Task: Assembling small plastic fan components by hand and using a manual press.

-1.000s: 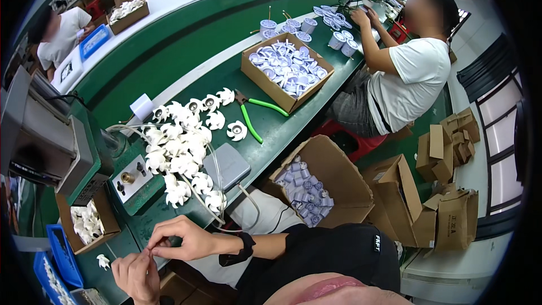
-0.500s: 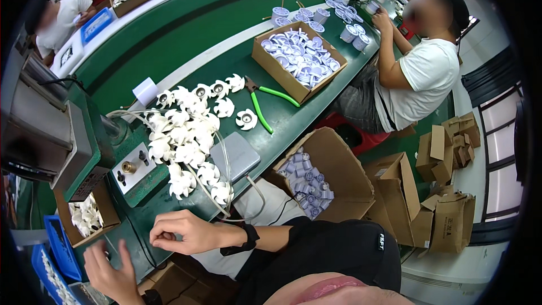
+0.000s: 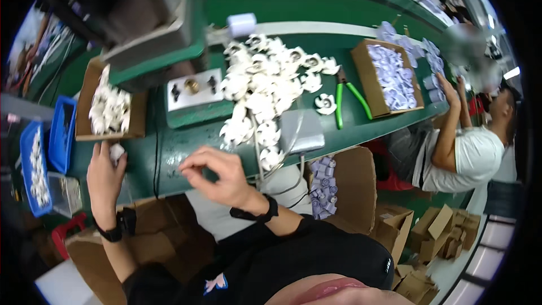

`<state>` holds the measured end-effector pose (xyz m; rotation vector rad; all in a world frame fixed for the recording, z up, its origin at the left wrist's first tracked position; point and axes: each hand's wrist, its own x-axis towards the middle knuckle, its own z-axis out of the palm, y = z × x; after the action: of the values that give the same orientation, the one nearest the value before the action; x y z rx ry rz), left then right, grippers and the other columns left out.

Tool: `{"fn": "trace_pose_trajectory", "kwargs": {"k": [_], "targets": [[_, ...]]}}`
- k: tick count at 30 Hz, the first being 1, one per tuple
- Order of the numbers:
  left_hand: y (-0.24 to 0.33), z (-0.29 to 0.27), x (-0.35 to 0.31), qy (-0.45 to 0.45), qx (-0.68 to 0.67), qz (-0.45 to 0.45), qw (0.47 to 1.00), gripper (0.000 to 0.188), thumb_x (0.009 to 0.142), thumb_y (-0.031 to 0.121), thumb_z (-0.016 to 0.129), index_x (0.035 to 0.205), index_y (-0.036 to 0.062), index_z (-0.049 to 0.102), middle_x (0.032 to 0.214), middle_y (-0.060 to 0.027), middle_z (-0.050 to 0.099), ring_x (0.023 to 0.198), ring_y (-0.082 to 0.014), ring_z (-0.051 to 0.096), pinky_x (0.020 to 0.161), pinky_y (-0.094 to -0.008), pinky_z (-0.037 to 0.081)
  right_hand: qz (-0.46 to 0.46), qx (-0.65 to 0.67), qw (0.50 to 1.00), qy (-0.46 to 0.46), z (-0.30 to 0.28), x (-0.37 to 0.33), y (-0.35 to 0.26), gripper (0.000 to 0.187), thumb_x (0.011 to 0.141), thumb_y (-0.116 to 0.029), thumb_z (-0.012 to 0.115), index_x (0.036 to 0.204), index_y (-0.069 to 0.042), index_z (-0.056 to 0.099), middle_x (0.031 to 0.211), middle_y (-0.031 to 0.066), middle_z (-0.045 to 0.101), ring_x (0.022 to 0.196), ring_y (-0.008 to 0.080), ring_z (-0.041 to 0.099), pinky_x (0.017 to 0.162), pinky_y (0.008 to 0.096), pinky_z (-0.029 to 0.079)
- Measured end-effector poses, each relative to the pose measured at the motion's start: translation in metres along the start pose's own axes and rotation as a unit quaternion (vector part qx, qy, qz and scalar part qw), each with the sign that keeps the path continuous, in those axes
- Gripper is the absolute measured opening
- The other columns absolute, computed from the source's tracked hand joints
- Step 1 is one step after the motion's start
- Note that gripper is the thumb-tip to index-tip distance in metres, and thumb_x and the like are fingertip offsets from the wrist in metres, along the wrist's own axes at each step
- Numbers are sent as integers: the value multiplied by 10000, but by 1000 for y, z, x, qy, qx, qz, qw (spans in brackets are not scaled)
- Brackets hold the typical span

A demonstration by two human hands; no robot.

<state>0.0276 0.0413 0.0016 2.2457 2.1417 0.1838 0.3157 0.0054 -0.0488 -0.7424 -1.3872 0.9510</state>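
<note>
Here's the left hand (image 3: 104,178), low over the bench (image 3: 138,164) at the near edge of a carton (image 3: 84,104), and there's the white rotor (image 3: 117,154), between thumb and fingers. Is the grip clamped on it? Can't tell from here. Over to the right hand (image 3: 221,176), above the bench in front of the press (image 3: 195,107): finger and thumb curl into a loop, tips close together, though whether they touch can't be made out, and nothing shows in that grip.

Behind it, a big heap of white rotors (image 3: 265,76) sprawls beside the press, with a grey box (image 3: 302,130) at its near end. Green-handled pliers (image 3: 339,110) lie right of the heap, handles spread, just beside a carton of lilac parts (image 3: 390,76). Far left, two blue trays (image 3: 61,130) sit beside the first carton; far right, a co-worker (image 3: 471,147) in white, arms raised to the bench.
</note>
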Motion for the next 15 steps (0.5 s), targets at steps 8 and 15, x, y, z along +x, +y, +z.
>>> {"fn": "trace_pose_trajectory", "kwargs": {"k": [8,15], "targets": [[87,-17,-22,12,-269,116,956,377,770,95,851,1103,46,680,839,-56,645,660,-151,531,613,-276,475,19,54,998,36,0,-9,7,140,885,99,737,1010,39,721,957,120,731,776,136,681,685,253,540],[96,2,-34,80,-254,230,936,353,789,87,841,1119,63,717,889,-66,673,697,-205,602,603,-308,482,-12,61,998,15,3,-11,5,136,886,70,757,1017,36,746,1010,95,686,769,131,645,694,246,525]]}}
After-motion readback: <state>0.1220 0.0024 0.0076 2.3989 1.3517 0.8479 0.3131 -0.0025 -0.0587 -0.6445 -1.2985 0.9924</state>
